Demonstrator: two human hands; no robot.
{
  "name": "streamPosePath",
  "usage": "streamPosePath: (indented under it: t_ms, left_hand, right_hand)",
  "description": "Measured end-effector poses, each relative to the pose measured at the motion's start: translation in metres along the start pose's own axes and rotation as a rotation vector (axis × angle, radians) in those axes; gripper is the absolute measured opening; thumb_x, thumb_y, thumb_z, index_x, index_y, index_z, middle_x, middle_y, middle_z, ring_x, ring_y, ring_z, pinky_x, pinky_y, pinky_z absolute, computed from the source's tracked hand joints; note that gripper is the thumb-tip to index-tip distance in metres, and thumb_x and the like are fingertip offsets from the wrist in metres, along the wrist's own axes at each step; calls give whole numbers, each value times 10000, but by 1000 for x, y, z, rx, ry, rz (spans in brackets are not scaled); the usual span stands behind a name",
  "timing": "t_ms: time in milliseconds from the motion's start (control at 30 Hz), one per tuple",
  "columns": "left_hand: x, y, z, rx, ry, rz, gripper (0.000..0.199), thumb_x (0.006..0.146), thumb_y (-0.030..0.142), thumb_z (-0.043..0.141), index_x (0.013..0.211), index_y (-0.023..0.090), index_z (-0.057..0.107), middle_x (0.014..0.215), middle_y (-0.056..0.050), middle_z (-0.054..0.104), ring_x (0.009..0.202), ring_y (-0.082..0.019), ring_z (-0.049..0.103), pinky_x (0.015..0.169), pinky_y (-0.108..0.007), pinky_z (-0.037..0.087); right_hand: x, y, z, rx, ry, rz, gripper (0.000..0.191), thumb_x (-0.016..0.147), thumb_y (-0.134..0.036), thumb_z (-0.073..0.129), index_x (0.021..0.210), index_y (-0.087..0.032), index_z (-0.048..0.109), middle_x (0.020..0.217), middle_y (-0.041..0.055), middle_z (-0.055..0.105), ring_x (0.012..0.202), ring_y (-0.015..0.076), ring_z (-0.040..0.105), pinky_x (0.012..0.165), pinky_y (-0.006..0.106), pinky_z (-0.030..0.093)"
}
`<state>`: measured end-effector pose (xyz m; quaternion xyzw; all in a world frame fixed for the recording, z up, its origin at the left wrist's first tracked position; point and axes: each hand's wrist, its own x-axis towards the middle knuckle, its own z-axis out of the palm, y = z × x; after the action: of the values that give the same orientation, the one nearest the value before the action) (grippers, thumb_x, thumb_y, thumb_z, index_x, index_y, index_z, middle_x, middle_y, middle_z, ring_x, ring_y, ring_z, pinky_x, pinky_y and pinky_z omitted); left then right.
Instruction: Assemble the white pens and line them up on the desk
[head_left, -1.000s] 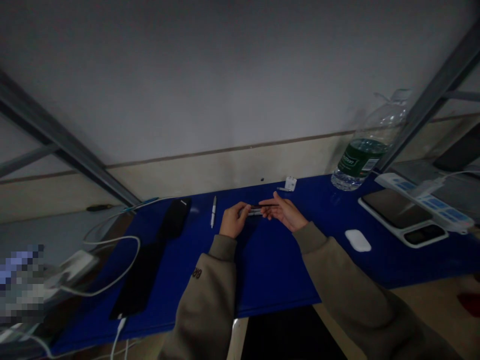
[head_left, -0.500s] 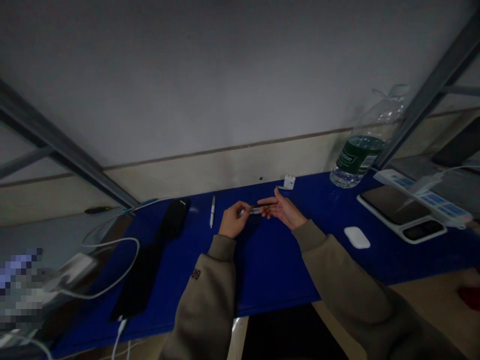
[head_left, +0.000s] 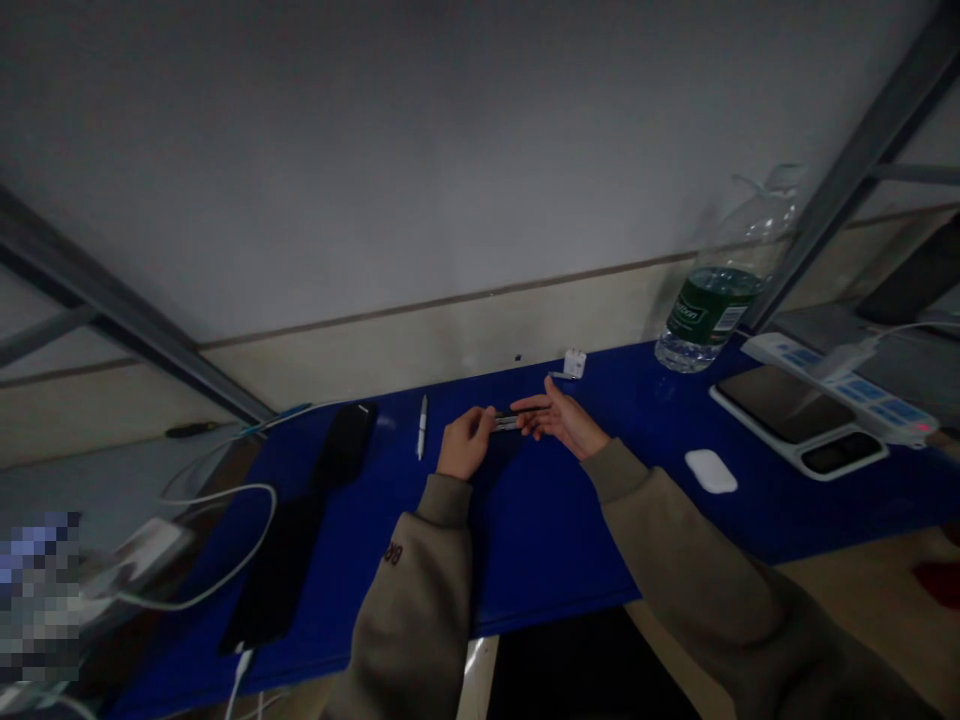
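My left hand (head_left: 463, 443) is closed, its thumb and fingers pinching slim dark-and-silver sticks (head_left: 507, 422) that look like pens. They lie sideways above the table, and their far ends reach the fingers of my right hand (head_left: 562, 420). That hand is open, thumb raised and fingers stretched out; whether its fingertips carry any of the sticks' weight I cannot tell. Left of my left hand, a white-and-grey pen (head_left: 422, 428) lies on the blue table (head_left: 555, 540). Behind my right hand lie a white charger plug (head_left: 574, 363) and a small thin silvery piece (head_left: 561, 376).
On the left lie a black phone (head_left: 345, 443) and a larger dark device (head_left: 274, 580) with a white cable. A water bottle (head_left: 709, 305), a white earbud case (head_left: 710, 471), a kitchen scale (head_left: 799, 420) and a power strip (head_left: 847, 385) are on the right. A wall runs behind.
My left fingers have shifted slightly on the slim sticks, showing more of their silvery length. My right hand holds nearly the same pose. The view has turned slightly.
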<state>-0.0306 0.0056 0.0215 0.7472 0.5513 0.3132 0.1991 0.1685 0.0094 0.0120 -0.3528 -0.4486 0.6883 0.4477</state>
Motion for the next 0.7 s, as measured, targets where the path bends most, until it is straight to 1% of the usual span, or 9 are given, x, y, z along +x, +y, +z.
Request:
streamPosePath:
  t_ms: [100,167,233,300,367,433,500,600,700]
  left_hand:
    - [1,-2,0,29,-7,-9,454,915,458,320,699,171,597,588,-1,555,565,-125,486,560,-234,320]
    - [2,-4,2,11,-5,-5,402,900,446,363,738,171,607,606,2,563,569,-122,481,560,-230,322]
    - [2,-5,3,-43,15,2,322,875,424,422,820,173,617,689,-3,603,612,-123,501,578,-225,337]
    - [2,-6,3,-93,34,-14,304,861,423,443,844,173,616,725,-6,613,638,-125,511,588,-223,347]
    - [2,-6,3,-108,28,-50,369,877,455,400,764,169,602,652,0,578,608,-126,496,562,-225,335]
    - [2,-5,2,-90,7,-75,456,895,485,340,655,169,566,552,10,506,553,-123,461,527,-230,307]
    - [2,-4,2,-70,0,-66,472,893,492,341,615,171,547,515,17,468,527,-118,437,511,-233,293]
    - [3,-3,2,-103,3,-35,380,873,454,403,714,171,600,574,11,529,561,-120,468,524,-230,322]
    - [3,-4,3,-165,5,-77,333,861,425,420,805,168,625,611,2,570,584,-128,504,532,-233,353]
  right_hand:
    - [0,0,0,9,-14,0,749,850,-703,246,990,-112,684,841,145,688,693,174,624,560,260,444]
    - [0,1,-1,17,-18,4,758,851,-705,233,992,-112,683,839,144,687,688,173,622,554,258,442]
    - [0,0,-1,10,-17,9,768,849,-709,218,1005,-115,680,850,144,688,694,173,622,552,255,441]
    - [0,0,-1,-3,-15,12,778,848,-713,204,1015,-118,677,860,144,689,703,174,623,555,252,441]
    - [-1,-1,0,-9,-15,9,782,848,-714,200,1016,-118,678,857,143,690,705,174,623,557,250,441]
    - [-1,-1,0,-9,-14,8,782,848,-713,204,1008,-114,681,845,143,689,698,173,622,555,250,440]
    - [-1,-1,0,-9,-19,7,777,850,-710,208,1003,-115,684,845,143,689,694,172,622,553,252,438]
    - [0,1,0,-9,-24,7,773,855,-705,196,999,-123,685,854,140,687,695,170,622,552,254,434]
    - [0,1,-1,3,-27,4,767,856,-703,201,997,-124,683,845,136,684,692,169,619,554,255,433]
